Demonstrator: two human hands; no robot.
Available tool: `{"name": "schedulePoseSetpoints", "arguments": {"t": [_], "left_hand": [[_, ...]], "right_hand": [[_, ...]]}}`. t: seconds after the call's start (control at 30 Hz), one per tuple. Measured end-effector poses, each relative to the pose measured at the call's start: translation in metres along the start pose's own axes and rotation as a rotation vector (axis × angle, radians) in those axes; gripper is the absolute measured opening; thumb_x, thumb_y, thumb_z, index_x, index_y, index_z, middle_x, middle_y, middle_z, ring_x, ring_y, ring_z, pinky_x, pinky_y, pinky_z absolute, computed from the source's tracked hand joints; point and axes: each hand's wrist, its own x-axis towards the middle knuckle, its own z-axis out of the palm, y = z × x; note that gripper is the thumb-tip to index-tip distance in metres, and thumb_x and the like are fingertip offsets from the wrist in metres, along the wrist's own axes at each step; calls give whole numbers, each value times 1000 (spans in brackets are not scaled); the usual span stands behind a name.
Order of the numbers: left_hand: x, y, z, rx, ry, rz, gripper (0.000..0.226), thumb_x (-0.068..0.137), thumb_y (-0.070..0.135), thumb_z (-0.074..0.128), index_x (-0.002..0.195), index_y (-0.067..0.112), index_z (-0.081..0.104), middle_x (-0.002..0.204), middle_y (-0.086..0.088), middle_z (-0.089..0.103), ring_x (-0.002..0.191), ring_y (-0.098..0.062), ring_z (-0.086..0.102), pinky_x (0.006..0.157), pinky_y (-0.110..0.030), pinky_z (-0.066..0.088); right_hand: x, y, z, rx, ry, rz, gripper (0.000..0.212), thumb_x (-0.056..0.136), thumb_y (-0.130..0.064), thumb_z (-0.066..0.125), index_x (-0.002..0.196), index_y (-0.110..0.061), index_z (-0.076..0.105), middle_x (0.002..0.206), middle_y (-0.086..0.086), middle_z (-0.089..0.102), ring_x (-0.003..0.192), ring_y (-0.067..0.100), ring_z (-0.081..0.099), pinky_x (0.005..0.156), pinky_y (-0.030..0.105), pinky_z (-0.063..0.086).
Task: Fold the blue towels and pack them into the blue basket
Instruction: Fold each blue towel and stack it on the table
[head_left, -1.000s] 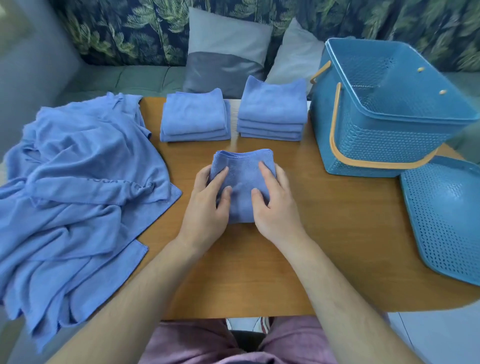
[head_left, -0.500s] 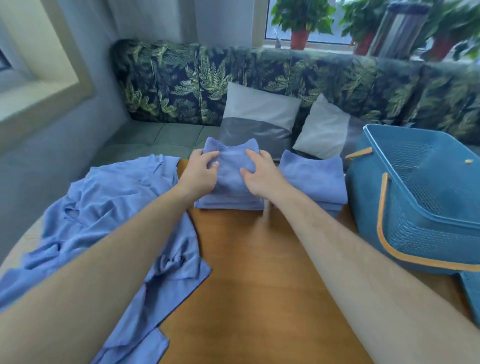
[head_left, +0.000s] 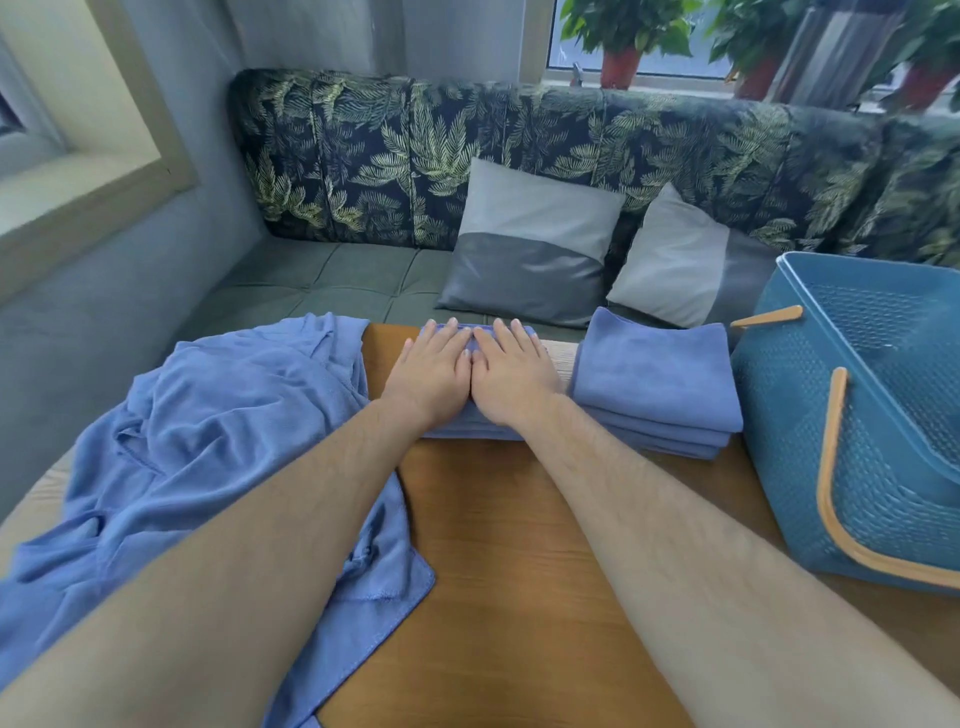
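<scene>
Wooden table fills the lower centre of the frame, its bare brown top showing between two forearms that reach away from the camera. Lower left: heap of unfolded blue towels, crumpled, spilling over the table's left side, partly hidden under the left forearm. Right edge of frame: blue basket stands on the table, walls perforated, tan handle hanging down its near side. Mid-frame, at the table's far edge: left hand and right hand lie palms down, side by side, thumbs touching, fingers straight. Both press flat on top of a folded towel stack and grip nothing. Only the stack's near edge and a strip past the fingertips show. Just right of it sits a second folded stack, several layers high, between the pressed stack and the basket; whether it touches the basket wall I cannot tell. Beyond the table: green sofa seat. Two grey two-tone cushions lean against a dark leaf-print backrest. Top of frame, centre to right: potted plants in red pots on a window ledge, blurred.
</scene>
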Motion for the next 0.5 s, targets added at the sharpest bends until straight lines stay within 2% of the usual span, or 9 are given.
{"name": "schedulePoseSetpoints", "arguments": {"t": [0.1, 0.27, 0.37, 0.43, 0.5], "left_hand": [[3, -8, 10, -63, 5, -11, 50, 108, 32, 23, 158, 27, 29, 167, 4, 18, 155, -21, 7, 124, -46, 4], [4, -8, 11, -55, -7, -21, 50, 108, 33, 23, 157, 27, 30, 166, 3, 21, 155, -21, 10, 125, -47, 6], [3, -4, 4, 16, -60, -13, 52, 108, 34, 20, 159, 26, 27, 167, 3, 17, 155, -20, 8, 125, -48, 5], [2, -3, -9, 77, -92, -7, 51, 108, 33, 20, 158, 26, 28, 168, 2, 17, 155, -22, 9, 124, -48, 4], [-4, -8, -23, 111, -48, 23, 49, 108, 33, 23, 153, 24, 38, 166, 0, 23, 154, -25, 14, 123, -50, 7]], "right_hand": [[3, 4, 9, 23, 23, 21, 54, 109, -40, 16, 161, -27, 20, 170, 1, 11, 157, 20, 2, 126, 37, -4], [4, 3, 10, 8, 3, 22, 55, 109, -41, 12, 162, -27, 17, 170, 0, 8, 157, 19, 0, 126, 38, -5], [3, 1, 2, -34, -63, 14, 56, 108, -40, 11, 162, -25, 14, 171, 2, 6, 157, 22, -1, 126, 40, -6], [1, -6, -9, -155, -67, -17, 55, 108, -38, 14, 160, -23, 20, 170, 4, 10, 157, 27, -1, 126, 45, -7], [-4, -17, -20, -247, 66, -91, 50, 107, -34, 21, 153, -22, 37, 165, 4, 27, 156, 30, 6, 125, 48, -7]]}}
